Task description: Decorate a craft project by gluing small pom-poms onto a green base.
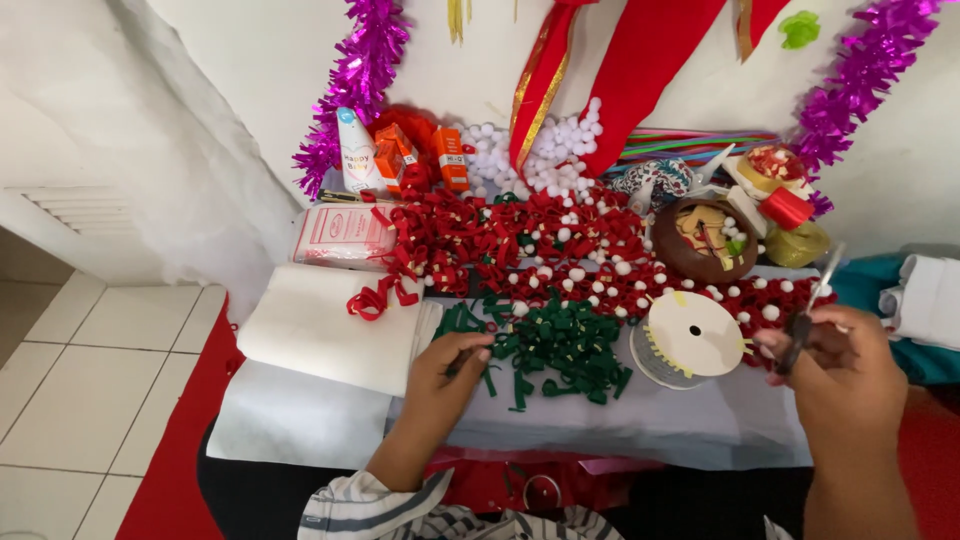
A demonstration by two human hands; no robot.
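My left hand (443,372) rests on the grey work surface (640,420) with its fingers pinched on a green ribbon piece at the edge of a pile of green ribbon loops (553,345). My right hand (845,370) is raised at the right and grips a pair of scissors (812,305), blades pointing up. A white ribbon spool (692,335) lies flat between the two hands. Behind the green pile spreads a wide heap of red ribbon loops (500,235) mixed with small white pompoms.
A stack of white felt sheets (320,330) lies left. At the back are a pompom heap (545,150), orange boxes (452,155), a white bottle (355,150), a brown bowl (712,240), a red spool (787,207), purple tinsel and red cloth. Tiled floor lies left.
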